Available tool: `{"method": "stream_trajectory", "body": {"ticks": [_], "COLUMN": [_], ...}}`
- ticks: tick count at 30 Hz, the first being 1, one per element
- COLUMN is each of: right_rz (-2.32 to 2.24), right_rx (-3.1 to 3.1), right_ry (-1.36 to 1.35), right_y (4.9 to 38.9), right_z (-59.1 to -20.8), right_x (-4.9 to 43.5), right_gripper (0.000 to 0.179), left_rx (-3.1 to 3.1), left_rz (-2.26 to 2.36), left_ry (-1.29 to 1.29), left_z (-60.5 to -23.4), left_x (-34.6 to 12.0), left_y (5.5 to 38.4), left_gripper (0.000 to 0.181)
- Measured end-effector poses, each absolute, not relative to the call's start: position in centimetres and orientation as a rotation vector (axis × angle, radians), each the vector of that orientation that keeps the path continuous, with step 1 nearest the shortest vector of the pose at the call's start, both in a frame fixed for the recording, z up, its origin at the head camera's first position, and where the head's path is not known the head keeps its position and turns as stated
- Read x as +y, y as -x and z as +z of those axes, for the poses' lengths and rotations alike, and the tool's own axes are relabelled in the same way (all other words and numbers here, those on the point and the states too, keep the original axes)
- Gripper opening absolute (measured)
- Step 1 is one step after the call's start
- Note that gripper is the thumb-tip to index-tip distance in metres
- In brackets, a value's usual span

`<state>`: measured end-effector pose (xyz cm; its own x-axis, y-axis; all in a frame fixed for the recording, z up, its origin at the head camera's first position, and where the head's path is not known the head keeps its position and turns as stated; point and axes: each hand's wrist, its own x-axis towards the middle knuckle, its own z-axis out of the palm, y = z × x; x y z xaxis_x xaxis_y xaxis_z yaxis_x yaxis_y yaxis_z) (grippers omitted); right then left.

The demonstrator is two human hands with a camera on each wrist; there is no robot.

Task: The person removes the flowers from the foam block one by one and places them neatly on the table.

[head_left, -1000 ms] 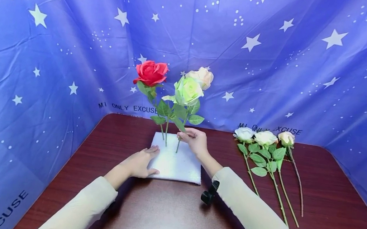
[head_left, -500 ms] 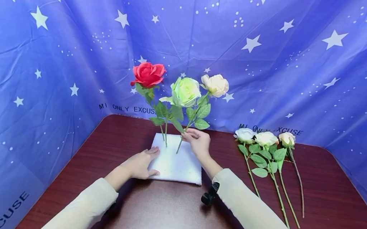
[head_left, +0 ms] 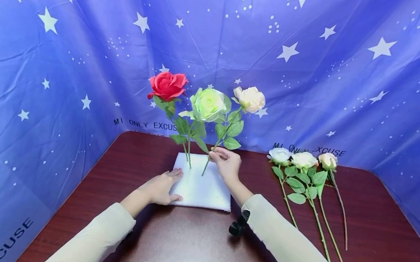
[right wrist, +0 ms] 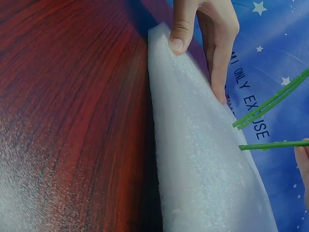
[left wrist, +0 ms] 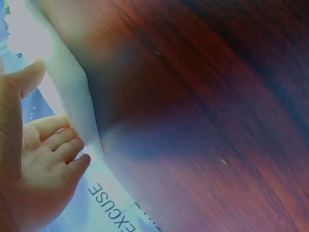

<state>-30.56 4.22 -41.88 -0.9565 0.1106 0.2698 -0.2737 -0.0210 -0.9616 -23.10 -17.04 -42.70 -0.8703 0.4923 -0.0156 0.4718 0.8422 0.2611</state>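
Observation:
A white foam block [head_left: 205, 192] lies flat on the table. My left hand [head_left: 159, 188] rests on its left edge, fingers and thumb spread. With my right hand [head_left: 228, 164] I pinch the lower stem of a cream rose [head_left: 250, 99], which leans to the right. In the right wrist view this rose's stem [right wrist: 275, 144] meets the foam, and my right fingers show only at the frame's edge. Left of it a red rose [head_left: 167, 85] and a pale green rose [head_left: 208, 105] stand in the foam. The left wrist view shows my left fingers [left wrist: 63, 140] beside the foam's side.
On the right of the brown table [head_left: 194, 241] lie several loose roses, among them a white rose [head_left: 279, 156] and a peach rose [head_left: 328, 161]. A blue curtain [head_left: 217, 33] with stars hangs behind and at the sides. A black device [head_left: 239, 223] sits at my right cuff.
The cream rose has tilted to the right, out from behind the green rose, with my right hand shifting slightly right. The red and green blooms appear slightly further left. My left hand stays put.

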Motion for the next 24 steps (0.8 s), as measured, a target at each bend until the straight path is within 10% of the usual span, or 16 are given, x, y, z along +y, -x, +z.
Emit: {"method": "stream_trajectory", "body": {"ticks": [24], "right_rz": [2.174], "right_rx": [-1.851], "right_ry": [-0.004], "right_y": [30.65], "right_z": [-41.67], "right_x": [4.34], "right_gripper": [0.021], "left_rx": [2.928], "left_rz": [0.396], "left_ry": [-0.770], "left_z": [-42.64], "left_x": [-17.08], "left_y": [22.98], "left_gripper": [0.077]}}
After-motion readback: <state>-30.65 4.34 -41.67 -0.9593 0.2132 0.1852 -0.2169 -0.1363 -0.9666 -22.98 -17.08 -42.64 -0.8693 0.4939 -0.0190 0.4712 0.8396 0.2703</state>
